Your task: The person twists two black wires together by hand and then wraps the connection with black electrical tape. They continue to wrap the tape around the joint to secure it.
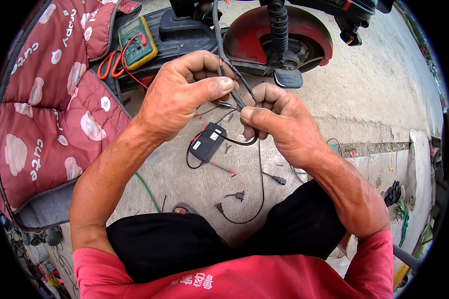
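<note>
Between thumb and fingers, my left hand (184, 94) pinches a black cable (219, 35) that runs down from the scooter above. Just below and to the right, my right hand (279, 117) is closed on the lower part of the black cabling, thumb pressed against the fingers. A second, twisted-looking black strand (245, 85) passes between the two hands. A thin black cord loops under my right hand toward a black power adapter (208, 143) on the ground. How the cables join is hidden by my fingers.
A yellow-green multimeter (137, 42) and orange-handled scissors (110, 65) rest on the scooter's footboard. A red test probe (222, 168) and several loose plugs (239, 196) lie on the concrete. The scooter's red rear wheel cover (244, 37) stands ahead; a maroon padded cover (60, 104) hangs left.
</note>
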Motion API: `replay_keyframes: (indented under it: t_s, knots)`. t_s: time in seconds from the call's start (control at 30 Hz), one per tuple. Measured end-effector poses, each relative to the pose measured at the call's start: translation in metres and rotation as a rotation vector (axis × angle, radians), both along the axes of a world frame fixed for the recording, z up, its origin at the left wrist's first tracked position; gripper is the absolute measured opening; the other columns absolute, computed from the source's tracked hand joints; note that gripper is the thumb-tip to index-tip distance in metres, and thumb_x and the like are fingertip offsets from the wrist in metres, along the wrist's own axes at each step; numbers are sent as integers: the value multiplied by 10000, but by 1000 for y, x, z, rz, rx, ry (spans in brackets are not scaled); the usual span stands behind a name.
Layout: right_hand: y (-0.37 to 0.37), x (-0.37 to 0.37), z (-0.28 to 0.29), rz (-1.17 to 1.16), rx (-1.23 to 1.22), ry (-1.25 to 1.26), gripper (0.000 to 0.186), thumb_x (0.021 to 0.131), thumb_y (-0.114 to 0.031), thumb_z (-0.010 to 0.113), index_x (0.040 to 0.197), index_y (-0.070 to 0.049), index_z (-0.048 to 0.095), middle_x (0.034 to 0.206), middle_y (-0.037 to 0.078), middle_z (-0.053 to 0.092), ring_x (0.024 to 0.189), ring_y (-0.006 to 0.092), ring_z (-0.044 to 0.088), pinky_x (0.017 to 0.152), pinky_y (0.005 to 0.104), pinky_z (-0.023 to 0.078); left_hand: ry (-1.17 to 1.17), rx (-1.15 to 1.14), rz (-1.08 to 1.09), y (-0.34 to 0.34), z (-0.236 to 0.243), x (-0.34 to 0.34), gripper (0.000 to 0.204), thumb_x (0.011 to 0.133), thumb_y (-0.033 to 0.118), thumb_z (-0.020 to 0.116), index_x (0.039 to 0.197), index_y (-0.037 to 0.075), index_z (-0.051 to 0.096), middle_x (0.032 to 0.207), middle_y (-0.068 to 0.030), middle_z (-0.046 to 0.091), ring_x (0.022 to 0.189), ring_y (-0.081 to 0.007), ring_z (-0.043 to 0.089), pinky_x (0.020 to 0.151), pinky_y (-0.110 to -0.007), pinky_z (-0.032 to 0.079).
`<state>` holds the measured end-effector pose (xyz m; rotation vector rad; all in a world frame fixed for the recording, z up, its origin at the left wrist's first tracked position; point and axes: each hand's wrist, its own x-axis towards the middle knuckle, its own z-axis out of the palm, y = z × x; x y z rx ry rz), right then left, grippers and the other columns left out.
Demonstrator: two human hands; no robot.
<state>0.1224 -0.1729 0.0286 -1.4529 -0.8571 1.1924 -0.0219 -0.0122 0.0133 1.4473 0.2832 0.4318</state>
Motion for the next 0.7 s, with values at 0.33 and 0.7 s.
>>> replay_keyframes:
  t_s: [0.33, 0.7]
  knots:
    - [5, -3, -3, -54, 9, -29, 259, 907, -230, 700, 982, 7, 627, 807, 26, 648, 689, 72, 584, 612, 234, 460, 10, 32, -6, -8, 4, 2, 202, 931, 153, 649, 1069, 5, 643, 933, -67, 679, 820, -110, 598, 772, -274, 495]
    - [1, -2, -4, -50, 51, -6, 237, 919, -204, 709, 986, 6, 619, 827, 39, 656, 705, 72, 593, 626, 229, 478, 95, 17, -94, 5, 9, -4, 260, 903, 150, 635, 1096, -23, 659, 919, -70, 662, 797, -120, 616, 752, -275, 515]
